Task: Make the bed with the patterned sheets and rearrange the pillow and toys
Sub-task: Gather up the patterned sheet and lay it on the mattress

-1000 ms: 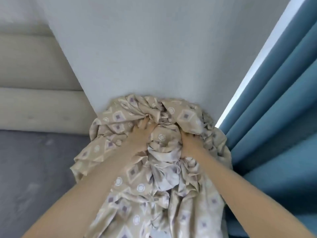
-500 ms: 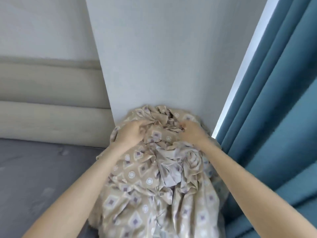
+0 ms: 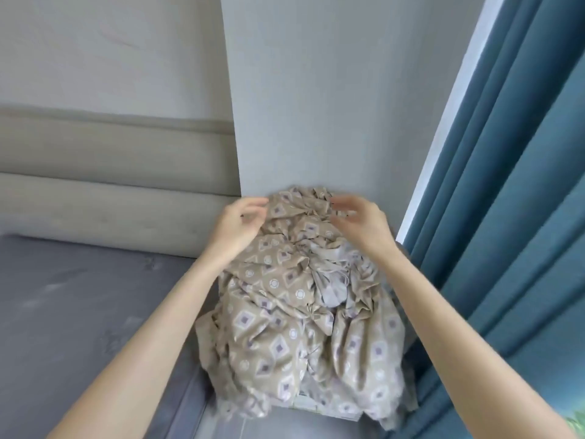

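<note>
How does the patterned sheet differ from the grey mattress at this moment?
The patterned sheet is beige with diamond and circle motifs; the mattress is dull grey with only faint marks. The sheet is crumpled into a tall heap, while the mattress lies flat. The sheet is piled against the wall to the right of the mattress, not spread over it, so the visible mattress is uncovered. Both have soft fabric surfaces.

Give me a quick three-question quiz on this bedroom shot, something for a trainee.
1. True or false: the sheet is spread flat over the mattress.
2. What colour is the curtain right of the sheet? A) blue B) red C) white
3. Fill in: directly behind the bundle stands the ____.
Key: 1 false, it lies bundled beside the mattress; 2 A; 3 wall.
</note>
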Demonstrator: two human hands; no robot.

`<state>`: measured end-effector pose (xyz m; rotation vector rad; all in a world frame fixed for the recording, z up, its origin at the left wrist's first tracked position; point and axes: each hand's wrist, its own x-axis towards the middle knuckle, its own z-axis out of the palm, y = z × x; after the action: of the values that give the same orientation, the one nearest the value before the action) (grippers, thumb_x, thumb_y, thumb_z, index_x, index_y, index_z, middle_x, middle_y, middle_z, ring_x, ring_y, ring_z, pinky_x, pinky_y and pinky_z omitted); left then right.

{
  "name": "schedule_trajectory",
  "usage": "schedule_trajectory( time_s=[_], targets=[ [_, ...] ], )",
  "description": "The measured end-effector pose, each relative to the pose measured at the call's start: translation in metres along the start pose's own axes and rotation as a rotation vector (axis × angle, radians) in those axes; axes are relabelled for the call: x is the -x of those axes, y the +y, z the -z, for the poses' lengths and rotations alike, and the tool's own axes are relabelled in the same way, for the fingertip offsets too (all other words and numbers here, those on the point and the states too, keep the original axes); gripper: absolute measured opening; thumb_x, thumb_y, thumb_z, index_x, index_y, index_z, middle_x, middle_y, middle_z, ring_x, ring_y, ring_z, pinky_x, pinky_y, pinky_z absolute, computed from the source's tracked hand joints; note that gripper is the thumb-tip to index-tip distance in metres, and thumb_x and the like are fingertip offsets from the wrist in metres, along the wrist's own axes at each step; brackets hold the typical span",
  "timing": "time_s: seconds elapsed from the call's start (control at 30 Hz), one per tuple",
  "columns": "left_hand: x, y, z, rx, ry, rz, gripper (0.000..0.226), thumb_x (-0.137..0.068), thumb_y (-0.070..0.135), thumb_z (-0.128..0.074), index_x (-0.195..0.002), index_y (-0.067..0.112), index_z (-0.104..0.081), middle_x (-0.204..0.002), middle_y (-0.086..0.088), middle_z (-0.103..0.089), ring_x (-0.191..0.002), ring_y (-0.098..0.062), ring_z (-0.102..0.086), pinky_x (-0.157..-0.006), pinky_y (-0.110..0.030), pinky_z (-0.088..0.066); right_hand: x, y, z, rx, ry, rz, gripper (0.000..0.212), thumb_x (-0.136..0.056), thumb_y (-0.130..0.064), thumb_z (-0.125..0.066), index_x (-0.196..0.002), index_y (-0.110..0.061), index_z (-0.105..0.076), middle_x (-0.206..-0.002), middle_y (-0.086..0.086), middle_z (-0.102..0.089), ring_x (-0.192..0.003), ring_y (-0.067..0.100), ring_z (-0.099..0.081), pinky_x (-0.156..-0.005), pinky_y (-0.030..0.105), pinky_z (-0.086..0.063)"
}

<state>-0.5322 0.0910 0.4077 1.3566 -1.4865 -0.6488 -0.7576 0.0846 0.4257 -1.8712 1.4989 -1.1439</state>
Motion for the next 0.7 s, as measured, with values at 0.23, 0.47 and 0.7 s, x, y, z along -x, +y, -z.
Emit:
schedule_trajectory(
  time_s=[0.23,0.47,0.7],
  targets=[
    [0.013,0.012,0.011,0.073,0.055,0.089,0.021,-0.094,0.009,-0.053,-0.11,0.02,-0.062,-0.106,-0.001,-0.066,-0.092,-0.013,-0.06,-0.088,-0.03,-0.044,0.006,-0.005,0.0,-0.22,0.032,-0.049,0.028,-0.087,-0.012,-0.065,-0.113,-0.02,-0.065,-0.108,-0.007,-0.069,-0.102,0.008,-0.063,-0.094,0.032,-0.051],
    [-0.009,0.012,-0.008,0.07,0.068,0.124,0.021,-0.096,0.014,-0.052,-0.113,0.02,-0.061,-0.107,0.001,-0.066,-0.103,-0.02,-0.061,-0.096,-0.035,-0.045,-0.026,0.009,0.007,-0.207,-0.004,-0.036,0.028,-0.086,-0.014,-0.066,-0.113,-0.019,-0.064,-0.11,-0.007,-0.068,-0.1,0.007,-0.062,-0.09,0.03,-0.051],
    [-0.054,-0.026,-0.054,0.017,0.05,0.188,0.014,-0.093,0.017,-0.057,-0.103,0.027,-0.06,-0.104,0.001,-0.067,-0.099,-0.019,-0.062,-0.088,-0.034,-0.047,-0.073,0.047,0.008,-0.138,-0.093,-0.054,0.033,-0.088,-0.018,-0.065,-0.121,-0.014,-0.061,-0.117,-0.003,-0.063,-0.101,0.017,-0.062,-0.093,0.033,-0.049]
  ],
)
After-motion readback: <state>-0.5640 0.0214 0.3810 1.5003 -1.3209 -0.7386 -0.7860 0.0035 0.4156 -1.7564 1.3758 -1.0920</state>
